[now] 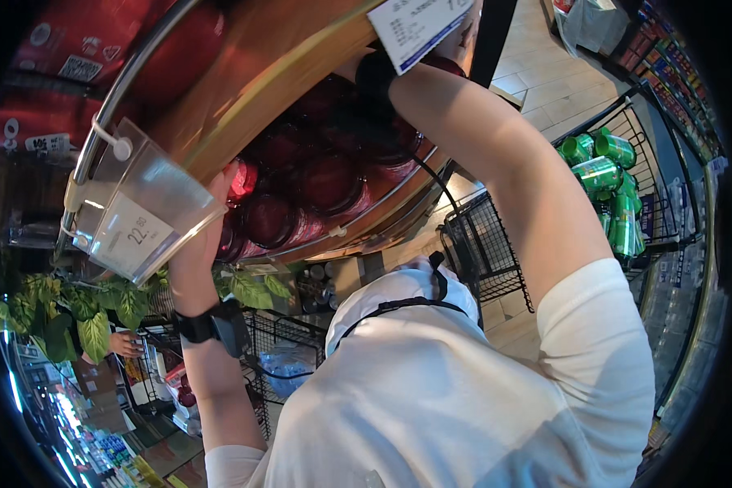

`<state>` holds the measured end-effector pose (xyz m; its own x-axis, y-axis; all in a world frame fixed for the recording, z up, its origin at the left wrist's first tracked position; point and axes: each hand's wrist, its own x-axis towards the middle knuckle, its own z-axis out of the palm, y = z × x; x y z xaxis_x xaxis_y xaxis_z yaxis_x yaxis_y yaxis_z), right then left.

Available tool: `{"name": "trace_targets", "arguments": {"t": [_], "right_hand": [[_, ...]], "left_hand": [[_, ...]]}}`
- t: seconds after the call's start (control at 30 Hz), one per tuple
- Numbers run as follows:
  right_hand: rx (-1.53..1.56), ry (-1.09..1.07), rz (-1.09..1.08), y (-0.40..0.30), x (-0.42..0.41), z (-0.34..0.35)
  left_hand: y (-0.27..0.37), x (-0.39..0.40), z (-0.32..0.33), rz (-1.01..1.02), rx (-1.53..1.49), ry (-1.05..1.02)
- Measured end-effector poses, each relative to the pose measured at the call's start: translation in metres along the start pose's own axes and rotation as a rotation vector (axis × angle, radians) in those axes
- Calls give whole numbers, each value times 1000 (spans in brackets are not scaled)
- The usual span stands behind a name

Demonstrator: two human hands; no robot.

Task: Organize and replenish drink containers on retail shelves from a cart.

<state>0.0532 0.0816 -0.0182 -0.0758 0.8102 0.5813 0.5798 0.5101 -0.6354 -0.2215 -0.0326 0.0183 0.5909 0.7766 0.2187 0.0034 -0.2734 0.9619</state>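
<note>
My left hand (213,213) reaches up into a wooden shelf, partly hidden behind a clear plastic price holder (158,201). Its fingers lie against a shiny red packaged item (242,180); whether they grip it is unclear. Just right of them stand several dark red jars with round lids (329,182) on the same shelf. My right hand (349,66) is further back over the jars, mostly hidden by its black wristband, the shelf board and a hanging price card (421,27). What it holds cannot be seen. A black cable hangs from the right wrist.
A curved metal rail (125,76) and wooden board (280,79) run above the jars. Green leaves (94,332) hang at left. Wire carts stand below and at right, one holding green cans (604,174). Another person's hand (125,344) shows at lower left.
</note>
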Motion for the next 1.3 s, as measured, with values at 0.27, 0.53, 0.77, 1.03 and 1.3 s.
{"name": "trace_targets", "arguments": {"t": [0.27, 0.53, 0.77, 1.03, 1.3], "right_hand": [[-19, -37, 7, 12, 8, 20], [-50, -34, 1, 12, 16, 34], [-352, 82, 125, -2, 5, 16], [-183, 52, -77, -43, -65, -25], [-166, 185, -87, -133, -191, -56]], "left_hand": [[1, -62, -13, -18, -217, 139], [10, -83, -15, -57, -184, 163], [13, -93, -21, -85, -196, 105], [20, -125, -38, -160, -126, 25], [36, -154, -50, -198, -63, 49]]}}
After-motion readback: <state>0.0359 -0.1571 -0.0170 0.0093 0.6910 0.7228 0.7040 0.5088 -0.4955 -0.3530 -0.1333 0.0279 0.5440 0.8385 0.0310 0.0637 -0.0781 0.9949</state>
